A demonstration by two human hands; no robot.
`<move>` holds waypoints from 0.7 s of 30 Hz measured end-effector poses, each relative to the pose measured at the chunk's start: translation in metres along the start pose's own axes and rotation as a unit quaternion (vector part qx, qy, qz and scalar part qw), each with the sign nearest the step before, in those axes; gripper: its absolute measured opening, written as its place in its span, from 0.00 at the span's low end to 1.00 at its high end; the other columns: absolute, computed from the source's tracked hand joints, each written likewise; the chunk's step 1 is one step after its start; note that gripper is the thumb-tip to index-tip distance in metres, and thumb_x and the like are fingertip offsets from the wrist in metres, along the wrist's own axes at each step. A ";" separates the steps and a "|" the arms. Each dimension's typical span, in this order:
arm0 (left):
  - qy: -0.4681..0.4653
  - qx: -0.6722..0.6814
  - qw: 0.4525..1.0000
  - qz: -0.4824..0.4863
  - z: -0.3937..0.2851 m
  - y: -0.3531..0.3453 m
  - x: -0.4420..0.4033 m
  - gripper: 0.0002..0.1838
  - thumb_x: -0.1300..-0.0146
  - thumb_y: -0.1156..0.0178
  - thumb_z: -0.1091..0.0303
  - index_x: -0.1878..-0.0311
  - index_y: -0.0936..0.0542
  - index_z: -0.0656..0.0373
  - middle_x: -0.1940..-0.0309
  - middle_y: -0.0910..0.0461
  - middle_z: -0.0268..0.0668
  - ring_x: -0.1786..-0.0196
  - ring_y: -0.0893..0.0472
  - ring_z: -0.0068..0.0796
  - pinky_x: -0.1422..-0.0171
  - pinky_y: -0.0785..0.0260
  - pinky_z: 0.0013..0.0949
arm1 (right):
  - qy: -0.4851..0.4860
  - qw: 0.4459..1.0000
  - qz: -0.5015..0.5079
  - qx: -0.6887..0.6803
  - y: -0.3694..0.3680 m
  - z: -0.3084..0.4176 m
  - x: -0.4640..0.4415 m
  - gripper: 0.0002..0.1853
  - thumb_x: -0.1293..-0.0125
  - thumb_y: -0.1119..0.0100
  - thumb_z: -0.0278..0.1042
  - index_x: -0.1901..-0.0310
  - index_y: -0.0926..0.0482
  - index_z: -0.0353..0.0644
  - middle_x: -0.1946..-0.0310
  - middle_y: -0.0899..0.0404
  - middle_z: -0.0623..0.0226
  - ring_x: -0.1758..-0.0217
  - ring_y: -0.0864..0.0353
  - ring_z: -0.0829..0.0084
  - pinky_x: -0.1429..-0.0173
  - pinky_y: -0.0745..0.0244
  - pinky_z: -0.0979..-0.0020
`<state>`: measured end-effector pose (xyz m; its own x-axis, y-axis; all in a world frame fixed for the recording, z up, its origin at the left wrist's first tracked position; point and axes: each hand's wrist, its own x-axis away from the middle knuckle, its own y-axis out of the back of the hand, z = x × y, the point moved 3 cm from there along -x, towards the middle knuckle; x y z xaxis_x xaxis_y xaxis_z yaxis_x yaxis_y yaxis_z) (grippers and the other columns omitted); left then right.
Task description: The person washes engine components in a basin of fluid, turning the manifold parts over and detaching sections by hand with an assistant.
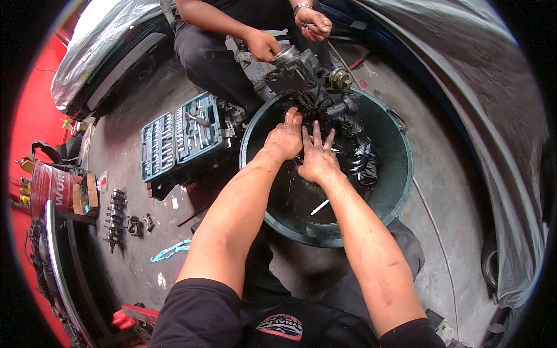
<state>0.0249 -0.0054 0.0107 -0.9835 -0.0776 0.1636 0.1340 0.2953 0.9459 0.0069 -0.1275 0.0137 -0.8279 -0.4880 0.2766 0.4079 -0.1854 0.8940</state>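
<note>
Both of my hands reach into a large dark green tub with dirty liquid at its bottom; its rim (409,168) shows at the right. My left hand (284,138) is at the tub's back, against dark metal parts, its fingers bent and partly hidden; what it holds I cannot make out. Beside it my right hand (319,155) has its fingers spread over the dark parts and holds nothing visible. A greasy metal assembly (299,72) stands above the tub's back edge. Black hoses (361,156) lie right of my hands, and a white stick-like thing (319,207) lies nearer me.
Across the tub sits a co-worker, one hand (264,45) at the assembly, the other (313,24) raised. An open socket set (180,136) stands left. A crankshaft (115,220) and a blue cloth (170,250) lie on the floor. A cable (432,226) runs along the right.
</note>
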 end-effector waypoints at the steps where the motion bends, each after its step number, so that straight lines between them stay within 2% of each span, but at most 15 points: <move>1: 0.000 0.000 1.000 0.001 0.000 0.000 0.000 0.30 0.26 0.52 0.65 0.25 0.39 0.68 0.17 0.54 0.46 0.31 0.25 0.52 0.28 0.31 0.48 | 0.000 1.000 0.001 -0.001 0.001 0.000 0.001 0.59 0.45 0.27 0.38 0.17 0.56 0.53 0.15 0.70 0.59 0.16 0.70 0.32 0.21 0.38 0.43; 14: -0.004 -0.018 1.000 0.003 -0.001 -0.004 -0.004 0.30 0.26 0.53 0.66 0.24 0.40 0.67 0.17 0.54 0.46 0.30 0.25 0.52 0.28 0.31 0.47 | 0.004 1.000 -0.008 -0.013 -0.001 -0.004 -0.001 0.58 0.46 0.28 0.38 0.17 0.56 0.53 0.15 0.69 0.57 0.16 0.70 0.29 0.21 0.38 0.43; 15: -0.014 -0.010 1.000 -0.017 0.002 -0.005 -0.005 0.32 0.26 0.51 0.62 0.23 0.41 0.63 0.17 0.54 0.42 0.34 0.23 0.57 0.29 0.29 0.48 | 0.003 1.000 -0.006 -0.013 0.000 -0.004 -0.001 0.59 0.46 0.27 0.39 0.17 0.56 0.52 0.15 0.69 0.57 0.16 0.71 0.29 0.21 0.39 0.43; 21: -0.010 -0.001 1.000 -0.018 0.007 -0.009 -0.007 0.32 0.26 0.51 0.63 0.23 0.41 0.63 0.17 0.54 0.42 0.33 0.24 0.54 0.28 0.30 0.49 | 0.008 1.000 -0.003 -0.023 0.004 0.000 0.000 0.59 0.46 0.27 0.42 0.17 0.55 0.50 0.15 0.68 0.55 0.17 0.72 0.28 0.19 0.42 0.42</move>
<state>0.0301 -0.0005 -0.0007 -0.9897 -0.0696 0.1249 0.0996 0.2914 0.9514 0.0086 -0.1283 0.0171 -0.8242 -0.4999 0.2661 0.4210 -0.2266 0.8783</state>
